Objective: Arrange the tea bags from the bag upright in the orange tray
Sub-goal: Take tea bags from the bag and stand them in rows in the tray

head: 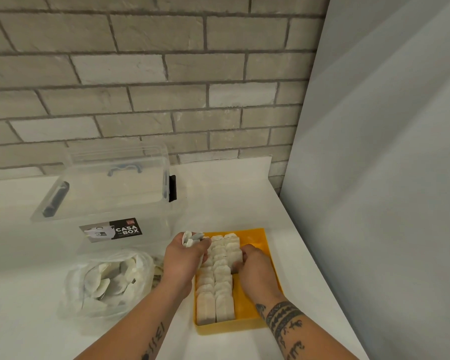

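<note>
Gripping spare tea bags (191,239) in the left hand (186,258) as ready stock, the person pinched the standing rows (215,284) in the orange tray (256,236) with the right hand (253,267), seemingly keeping them upright.

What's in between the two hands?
Rows of upright tea bags in the tray sit between the left hand and right hand, as the head view shows.

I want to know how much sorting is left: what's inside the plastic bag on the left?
Loose tea bags lie jumbled inside the clear plastic bag. Crumpled plastic folds and the top layer hide whatever lies underneath, so no count is possible.
</note>
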